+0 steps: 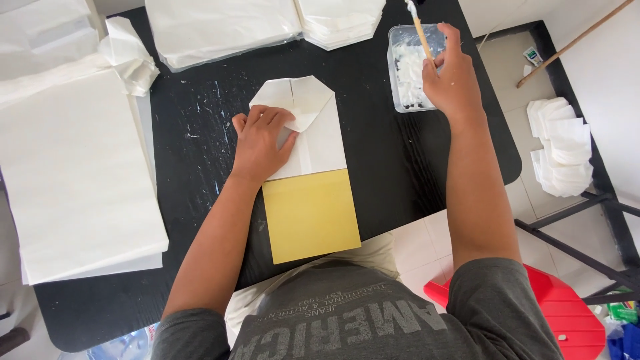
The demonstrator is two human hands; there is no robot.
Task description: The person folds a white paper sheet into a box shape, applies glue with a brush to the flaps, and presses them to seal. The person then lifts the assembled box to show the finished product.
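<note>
Paper folding with paste is what the head view shows, and it looks to be partway through one piece. The left hand (261,143) lies flat, fingers spread and closed on nothing, pressing down a white folded paper (319,137) in the middle of the black worktop (193,173). That paper's top corners are already turned in to a point, and the flaps sit under the palm and fingertips. A yellow card (310,215) sticks out from its lower edge, toward the person's body, so it appears to serve as a form inside the fold.

The right hand (453,80) is curled shut around a thin wooden brush (420,30), whose tip stands over a clear plastic tub (410,67) of white paste at the far right of the worktop. No paste can be made out on the flaps, so gluing seems not yet done on this piece.

Big white sheets (73,173) lie stacked at the left, with more white stacks (220,27) at the far edge. Folded white pieces (560,147) lie on the floor at the right, probably finished ones, beside a red stool (560,313).
</note>
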